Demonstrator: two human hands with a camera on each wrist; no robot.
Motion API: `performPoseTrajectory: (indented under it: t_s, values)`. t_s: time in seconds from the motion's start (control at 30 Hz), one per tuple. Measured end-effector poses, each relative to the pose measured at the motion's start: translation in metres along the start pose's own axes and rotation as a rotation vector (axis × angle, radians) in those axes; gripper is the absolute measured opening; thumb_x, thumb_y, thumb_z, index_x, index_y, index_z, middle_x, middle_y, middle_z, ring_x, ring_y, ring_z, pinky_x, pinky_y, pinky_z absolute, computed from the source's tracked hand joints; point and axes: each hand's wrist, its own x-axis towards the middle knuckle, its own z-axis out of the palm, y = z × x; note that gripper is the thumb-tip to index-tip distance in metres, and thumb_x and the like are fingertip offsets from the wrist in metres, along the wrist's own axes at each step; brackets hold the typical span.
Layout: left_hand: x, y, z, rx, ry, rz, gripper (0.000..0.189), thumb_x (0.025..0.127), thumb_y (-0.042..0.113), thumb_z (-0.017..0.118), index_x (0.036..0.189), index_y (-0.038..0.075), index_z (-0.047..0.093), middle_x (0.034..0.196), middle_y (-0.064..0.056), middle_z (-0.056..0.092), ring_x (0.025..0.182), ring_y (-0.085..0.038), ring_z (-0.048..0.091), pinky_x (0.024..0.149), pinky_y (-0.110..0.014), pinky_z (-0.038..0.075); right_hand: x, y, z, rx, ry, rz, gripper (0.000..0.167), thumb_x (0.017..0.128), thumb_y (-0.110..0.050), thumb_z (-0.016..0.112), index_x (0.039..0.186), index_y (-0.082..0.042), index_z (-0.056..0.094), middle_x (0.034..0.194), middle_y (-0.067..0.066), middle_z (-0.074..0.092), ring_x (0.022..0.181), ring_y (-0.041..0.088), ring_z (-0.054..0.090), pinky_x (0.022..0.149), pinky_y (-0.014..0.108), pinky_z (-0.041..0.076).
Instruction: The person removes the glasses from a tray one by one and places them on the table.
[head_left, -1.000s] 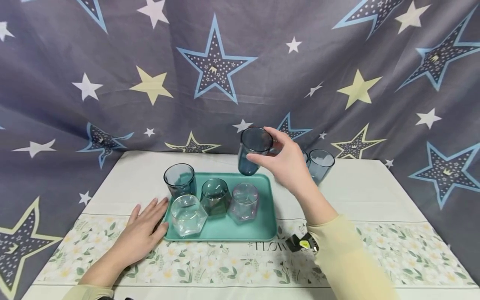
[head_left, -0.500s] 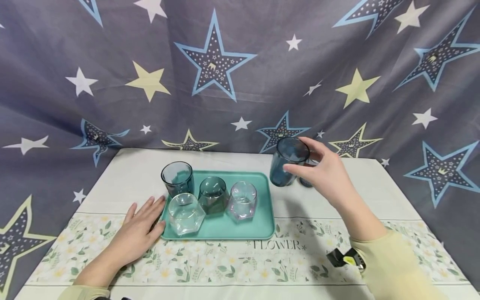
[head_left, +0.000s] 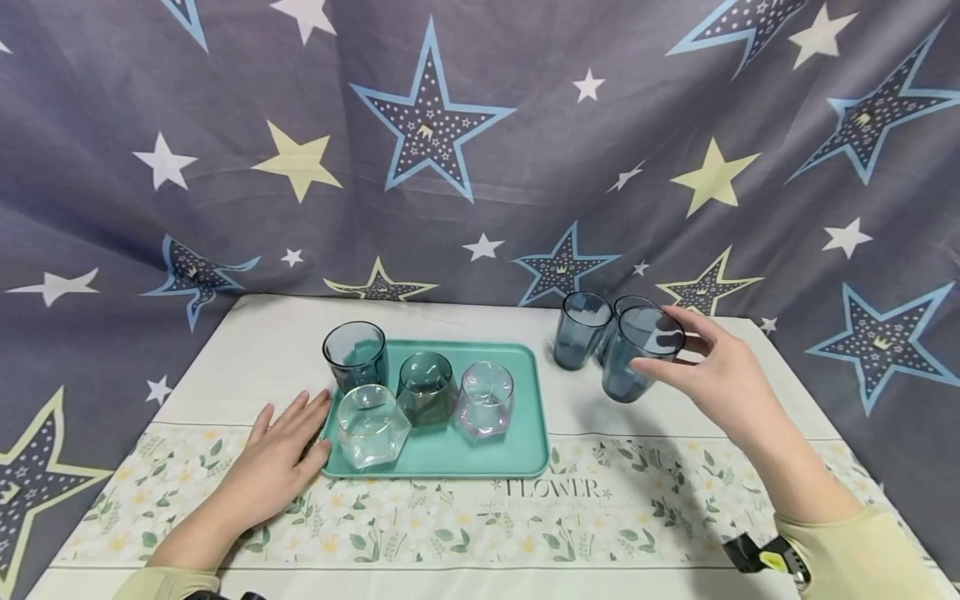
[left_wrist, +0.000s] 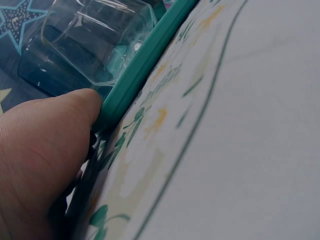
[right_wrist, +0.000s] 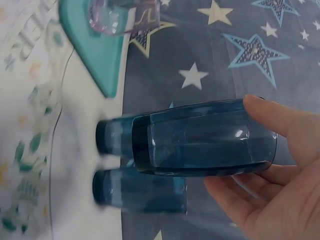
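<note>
My right hand [head_left: 723, 375] grips a tall blue drinking glass [head_left: 637, 354] near its rim, thumb on one side and fingers on the other. In the right wrist view this glass [right_wrist: 205, 137] hangs above the table, with two like blue glasses [right_wrist: 137, 190] standing behind it. The head view shows one of that pair, a blue glass [head_left: 581, 329], to its left; the other is mostly hidden. My left hand [head_left: 266, 471] lies flat, its fingertips touching the left edge of the green tray [head_left: 517, 450]. In the left wrist view its thumb [left_wrist: 82, 107] meets the tray rim.
On the tray stand a clear hexagonal glass [head_left: 372, 429], a dark green glass [head_left: 427, 392] and a pinkish glass [head_left: 486, 400]. A wide blue glass [head_left: 356, 358] is at its back left corner. Behind the table hangs a starry curtain [head_left: 480, 167].
My right hand has carried the blue glass from above the tray to the right, then lower, in front of the other blue glasses. My left hand has stayed at the tray edge.
</note>
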Motion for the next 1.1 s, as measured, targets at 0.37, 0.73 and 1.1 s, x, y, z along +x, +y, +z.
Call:
performPoseTrajectory:
  t_s: [0.37,0.73,1.1]
  values:
    - [0.001,-0.001,0.0,0.0,-0.008,-0.013,0.065,0.118,0.038,0.05,0.17,0.0,0.039,0.177,-0.019,0.033,0.165,-0.047,0.023,0.131,-0.069,-0.004,-0.001,0.036,-0.018,-0.063,0.056,-0.003,0.095,0.093,-0.046,0.091,0.171,-0.018,0.045,0.154,0.011,0.059,0.136,0.032,0.06,0.082,0.013,0.049]
    - [0.001,0.001,-0.001,0.003,-0.009,-0.014,0.065,0.118,0.037,0.051,0.17,0.0,0.04,0.177,-0.019,0.034,0.164,-0.047,0.024,0.131,-0.071,-0.001,0.016,0.059,-0.028,-0.053,0.08,0.126,0.099,0.098,-0.049,0.085,0.175,-0.011,0.035,0.167,0.024,0.047,0.147,0.05,0.047,0.099,0.053,0.049]
    - [0.002,0.001,-0.002,0.002,-0.008,-0.014,0.065,0.118,0.037,0.049,0.17,0.0,0.039,0.177,-0.02,0.034,0.165,-0.047,0.023,0.131,-0.069,-0.004,0.035,0.077,-0.024,-0.037,0.147,0.164,0.099,0.099,-0.051,0.082,0.175,-0.011,0.033,0.163,0.03,0.049,0.142,0.049,0.051,0.094,0.047,0.052]
